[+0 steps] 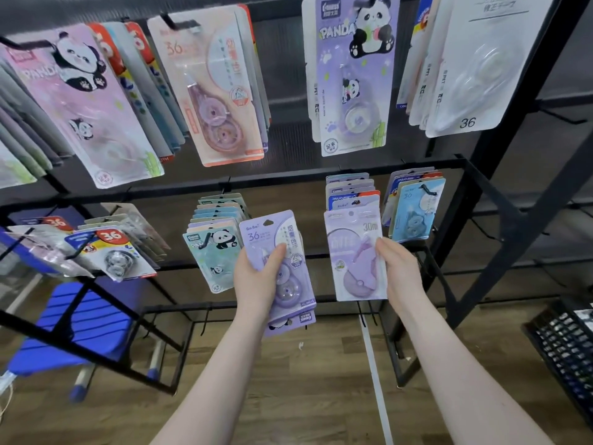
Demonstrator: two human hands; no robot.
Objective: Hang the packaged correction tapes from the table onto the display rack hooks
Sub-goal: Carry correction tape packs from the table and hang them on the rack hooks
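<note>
Left hand (256,284) grips "BoBo 36" pack (282,268); right hand (401,271) holds "30m" pack (356,258) (both lilac).

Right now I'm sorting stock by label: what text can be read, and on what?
"BoBo", "36": purple pack in left hand.
"30m": lilac pack in right hand.
"PANDA": hanging purple panda pack.
"36": white clear-blister pack.
Smaller print: unreadable.

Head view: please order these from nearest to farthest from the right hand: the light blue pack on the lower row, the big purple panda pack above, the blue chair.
1. Light blue pack: just up-right of the right hand.
2. Purple panda pack: upper row, above.
3. Blue chair: far left, low.
</note>
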